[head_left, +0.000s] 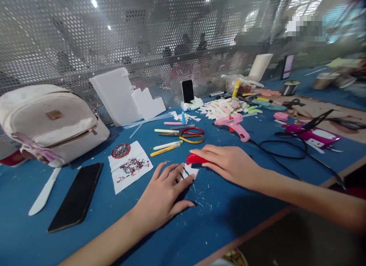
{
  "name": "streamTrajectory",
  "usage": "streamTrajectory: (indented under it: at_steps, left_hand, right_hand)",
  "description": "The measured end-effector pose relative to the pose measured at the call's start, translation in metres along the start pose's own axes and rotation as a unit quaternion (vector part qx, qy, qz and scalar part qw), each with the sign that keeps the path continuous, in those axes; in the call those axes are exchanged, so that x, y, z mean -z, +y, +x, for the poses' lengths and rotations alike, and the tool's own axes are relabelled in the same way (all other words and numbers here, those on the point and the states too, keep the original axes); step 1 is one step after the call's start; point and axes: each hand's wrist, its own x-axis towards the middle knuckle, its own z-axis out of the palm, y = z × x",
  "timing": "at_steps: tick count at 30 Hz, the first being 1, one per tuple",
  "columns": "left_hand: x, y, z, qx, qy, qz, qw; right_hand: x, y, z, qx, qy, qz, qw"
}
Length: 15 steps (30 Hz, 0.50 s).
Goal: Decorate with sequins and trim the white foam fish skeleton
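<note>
A small white piece [193, 170] lies flat on the blue tabletop [220, 220], partly hidden under the fingers of the left hand [161, 191], whose grip is spread and unclosed, fingertips pressing the piece down. The right hand [236, 165] has its grip closed around a red tool [197, 159], its tip at the white piece's far edge. Just beyond lie a yellow pen [165, 149] and scissors [185, 134] with one red and one yellow handle loop. To the left, a creased white paper [117, 184] bears scattered glittery bits and a round red-rimmed dish [121, 150], near a dark phone [76, 197]. To the right, beyond the right hand, rests a pink glue gun [234, 125], close to a heap of pale strips [219, 108].
</note>
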Motion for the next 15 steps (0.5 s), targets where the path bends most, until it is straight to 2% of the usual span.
streamTrajectory:
  at_steps: [5,15]
  left_hand:
    - [0.001,0.0,-0.002,0.004,-0.011,0.005,1.0]
    - [0.0,-0.002,-0.002,0.011,-0.009,-0.012,1.0]
  right_hand:
    - [-0.007,-0.007,0.004,0.041,-0.039,-0.021,0.998]
    - [-0.011,-0.014,0.005,0.074,-0.046,-0.063,0.994]
